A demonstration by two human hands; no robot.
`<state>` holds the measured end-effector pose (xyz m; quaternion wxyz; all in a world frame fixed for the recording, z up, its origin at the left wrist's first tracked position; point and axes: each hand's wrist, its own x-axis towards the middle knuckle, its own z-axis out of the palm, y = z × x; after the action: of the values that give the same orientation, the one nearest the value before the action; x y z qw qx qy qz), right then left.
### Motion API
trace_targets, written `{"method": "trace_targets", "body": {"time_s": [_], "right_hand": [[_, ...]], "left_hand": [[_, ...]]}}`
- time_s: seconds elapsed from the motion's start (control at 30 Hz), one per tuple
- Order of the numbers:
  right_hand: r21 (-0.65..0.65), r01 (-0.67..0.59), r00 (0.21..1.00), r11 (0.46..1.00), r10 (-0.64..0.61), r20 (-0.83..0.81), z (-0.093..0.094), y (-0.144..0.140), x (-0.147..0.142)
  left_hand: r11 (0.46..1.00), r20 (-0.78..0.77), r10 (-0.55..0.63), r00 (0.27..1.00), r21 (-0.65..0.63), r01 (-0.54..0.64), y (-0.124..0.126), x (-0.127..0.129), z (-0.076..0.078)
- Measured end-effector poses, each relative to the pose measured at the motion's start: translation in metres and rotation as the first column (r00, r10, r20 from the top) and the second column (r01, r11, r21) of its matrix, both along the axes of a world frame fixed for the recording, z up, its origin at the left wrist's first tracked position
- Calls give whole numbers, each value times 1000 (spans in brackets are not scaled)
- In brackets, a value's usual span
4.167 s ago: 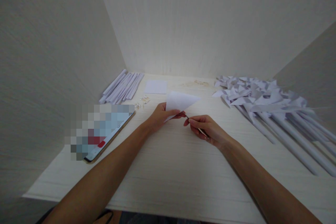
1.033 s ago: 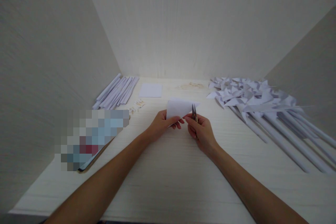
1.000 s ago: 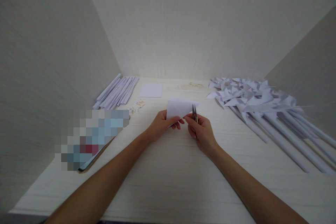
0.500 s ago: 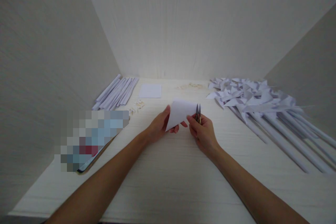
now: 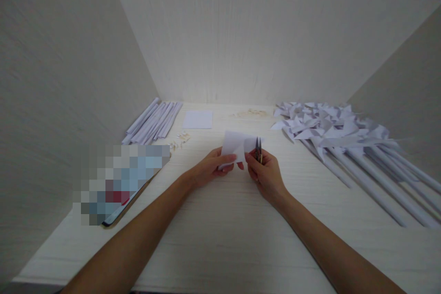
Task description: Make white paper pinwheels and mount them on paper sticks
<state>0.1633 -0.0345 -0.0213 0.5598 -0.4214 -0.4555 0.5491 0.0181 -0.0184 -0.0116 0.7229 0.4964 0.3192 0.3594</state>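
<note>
Between my hands, above the table, is a white sheet of paper (image 5: 233, 141) with its right part bent or folded. My left hand (image 5: 215, 163) grips its lower left side, thumb lying on top of the paper. My right hand (image 5: 263, 167) pinches the paper's right edge. Tucked in that same hand is a small pair of thread snips (image 5: 258, 149), blades pointing away from me. Part of the snips is hidden by my fingers.
Rolled paper sticks (image 5: 151, 124) lie at the back left, near a flat paper stack (image 5: 197, 120) and small pale pieces (image 5: 183, 137). A blurred phone-like device (image 5: 131, 188) rests at left. Paper pinwheels (image 5: 330, 128) on sticks are heaped at right. Walls enclose the table.
My left thumb has moved onto the paper's face, and the left hand has shifted slightly. The paper's right part now curls over near my right hand. The snips stay in my right hand.
</note>
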Motion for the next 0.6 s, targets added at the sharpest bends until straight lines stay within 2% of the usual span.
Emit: {"method": "trace_targets", "body": {"time_s": [0.13,0.33,0.6], "right_hand": [[-27,45,995,999,-47,-85,2,1,-1],[-112,131,970,985,-151,-192,7,1,-2],[-65,98,989,993,-104,-101,3,-2,0]], "left_hand": [[999,-24,50,998,5,-50,0,1,-1],[942,-99,321,942,137,-306,3,4,-8],[901,-122,393,911,248,-355,3,4,-8]]}}
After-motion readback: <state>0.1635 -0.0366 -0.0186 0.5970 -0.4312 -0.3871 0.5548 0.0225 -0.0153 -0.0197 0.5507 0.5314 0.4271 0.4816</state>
